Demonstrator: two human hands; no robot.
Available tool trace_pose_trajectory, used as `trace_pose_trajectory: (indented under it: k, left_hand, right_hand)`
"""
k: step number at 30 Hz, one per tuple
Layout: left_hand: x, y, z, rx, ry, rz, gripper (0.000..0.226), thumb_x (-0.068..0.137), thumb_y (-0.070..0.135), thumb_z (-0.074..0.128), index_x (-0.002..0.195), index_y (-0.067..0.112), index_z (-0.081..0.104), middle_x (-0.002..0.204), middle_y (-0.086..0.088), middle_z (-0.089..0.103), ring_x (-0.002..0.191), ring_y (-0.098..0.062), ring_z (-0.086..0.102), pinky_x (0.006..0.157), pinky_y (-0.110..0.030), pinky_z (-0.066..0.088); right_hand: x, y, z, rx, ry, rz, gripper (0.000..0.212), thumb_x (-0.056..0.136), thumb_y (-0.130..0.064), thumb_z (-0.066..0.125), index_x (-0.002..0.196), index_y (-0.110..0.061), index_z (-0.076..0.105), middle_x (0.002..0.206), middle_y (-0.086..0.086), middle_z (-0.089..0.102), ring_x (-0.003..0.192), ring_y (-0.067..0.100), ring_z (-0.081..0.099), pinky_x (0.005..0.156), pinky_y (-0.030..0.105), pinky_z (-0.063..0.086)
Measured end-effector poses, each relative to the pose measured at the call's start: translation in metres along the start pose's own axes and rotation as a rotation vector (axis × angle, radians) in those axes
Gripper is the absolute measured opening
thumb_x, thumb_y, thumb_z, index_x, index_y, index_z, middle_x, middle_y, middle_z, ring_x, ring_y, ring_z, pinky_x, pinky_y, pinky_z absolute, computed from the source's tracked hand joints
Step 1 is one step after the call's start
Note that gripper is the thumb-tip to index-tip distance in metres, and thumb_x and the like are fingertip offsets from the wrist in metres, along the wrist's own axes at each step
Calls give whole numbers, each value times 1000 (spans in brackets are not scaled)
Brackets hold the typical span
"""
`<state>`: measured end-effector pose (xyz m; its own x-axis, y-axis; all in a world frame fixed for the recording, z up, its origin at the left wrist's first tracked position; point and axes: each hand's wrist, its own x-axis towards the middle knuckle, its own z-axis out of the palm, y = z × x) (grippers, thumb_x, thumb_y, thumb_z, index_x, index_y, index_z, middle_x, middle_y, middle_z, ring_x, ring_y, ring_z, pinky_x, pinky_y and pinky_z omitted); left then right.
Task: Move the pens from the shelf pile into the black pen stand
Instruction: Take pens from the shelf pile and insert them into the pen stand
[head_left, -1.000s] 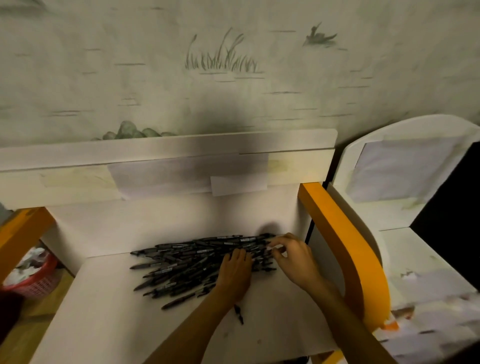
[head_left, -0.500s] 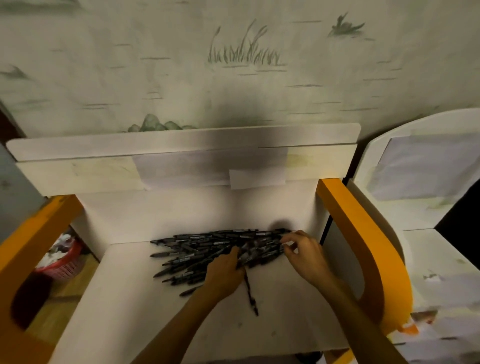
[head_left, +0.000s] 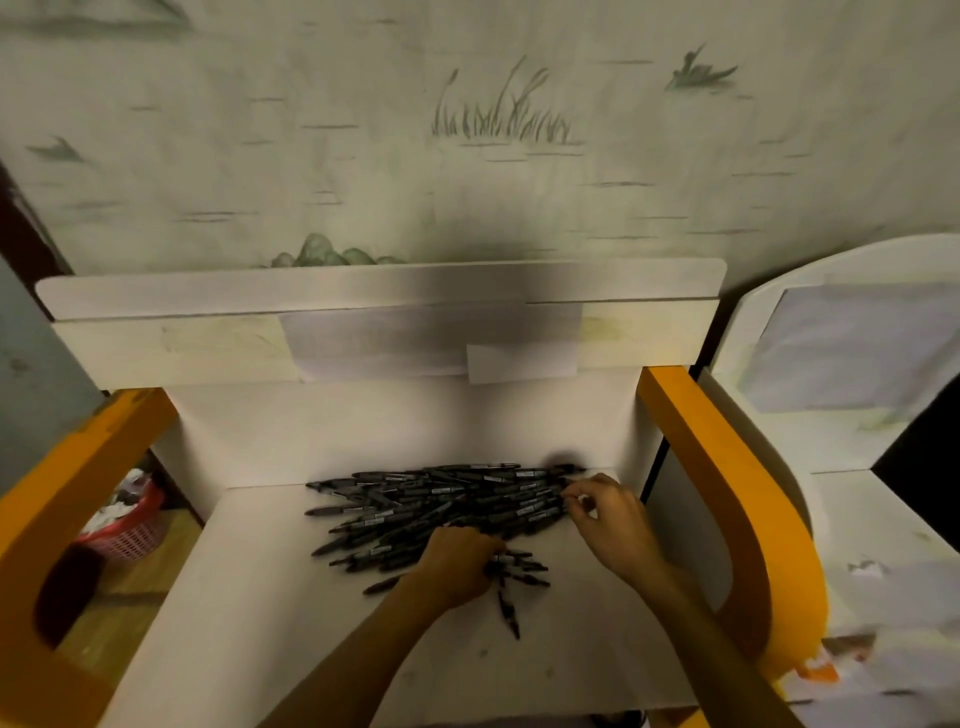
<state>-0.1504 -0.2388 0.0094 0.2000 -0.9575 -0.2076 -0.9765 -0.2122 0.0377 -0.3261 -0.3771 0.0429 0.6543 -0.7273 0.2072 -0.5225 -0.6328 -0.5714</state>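
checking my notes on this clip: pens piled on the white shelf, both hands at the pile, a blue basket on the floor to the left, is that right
Nearly. The basket on the floor to the left is red, not blue, as the head view shows. The rest holds: the pens lie piled on the white shelf, with the left hand and right hand both at the pile.

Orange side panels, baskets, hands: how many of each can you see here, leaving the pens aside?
Orange side panels: 2, left and right
Red basket: 1
Hands: 2, left hand and right hand, both at the pile of pens
Total: 5
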Motion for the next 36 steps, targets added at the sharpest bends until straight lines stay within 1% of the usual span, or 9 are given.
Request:
trace_pose_trajectory:
  k: [6,10,14,17,19,22,26,32,36]
  left_hand:
    - [-2,-4,3,-93,198,11,29,100,31,52,128,25,53,131,0,53,103,-24,61,73,-31,40]
    - [-15,-14,5,-268,305,-165,35,98,39,55,128,22,49,134,0,43,95,-21,60,70,-27,42]
    - [-36,-35,4,-604,402,-377,34,90,45,67,115,23,56,101,8,67,85,-11,65,70,-24,51]
    - [-52,-51,8,-728,511,-494,22,86,42,71,104,30,65,81,14,67,69,1,61,60,-20,50]
    - [-61,-60,10,-827,547,-593,10,88,41,68,94,33,66,74,11,66,67,-2,60,58,-23,48]
    - [-72,-76,17,-1017,626,-688,12,88,45,70,88,33,68,76,8,69,72,-10,65,64,-29,51]
    - [-84,-94,23,-1381,756,-649,11,85,20,78,93,24,73,87,3,75,82,-9,69,78,-33,56]
    - [-99,-115,39,-1484,850,-668,26,79,13,83,102,16,73,95,-1,76,89,-15,71,80,-32,56]
    - [-106,-118,48,-1468,773,-684,33,73,10,87,101,15,71,91,2,73,86,-14,67,79,-32,54]
  right_hand:
    - [0,-2,-2,7,23,14,13,94,-20,61,100,-22,73,105,-6,63,80,4,57,61,3,36]
    - [5,-10,-2,44,87,-31,17,93,-17,61,105,-20,72,103,-4,64,80,7,59,73,19,52]
    - [9,-29,7,55,82,-76,17,94,-18,60,106,-19,71,103,-4,63,85,11,62,80,28,56]
    - [11,-42,19,44,38,-110,18,93,-18,60,108,-20,71,105,-4,63,86,12,63,77,22,52]
    - [11,-51,28,56,7,-122,18,94,-19,60,108,-19,71,107,-3,64,87,12,63,78,23,51]
    - [11,-66,42,73,-22,-142,18,94,-19,60,108,-19,71,110,-1,64,90,15,64,84,29,54]
    - [9,-85,60,78,-69,-171,18,94,-18,60,108,-18,71,111,-1,63,92,15,63,87,25,50]
    - [6,-105,76,56,-90,-183,18,96,-19,58,110,-19,69,111,-2,62,91,13,63,83,23,51]
    - [3,-109,82,40,-104,-175,19,96,-19,58,110,-19,70,112,-2,62,89,13,64,84,28,53]
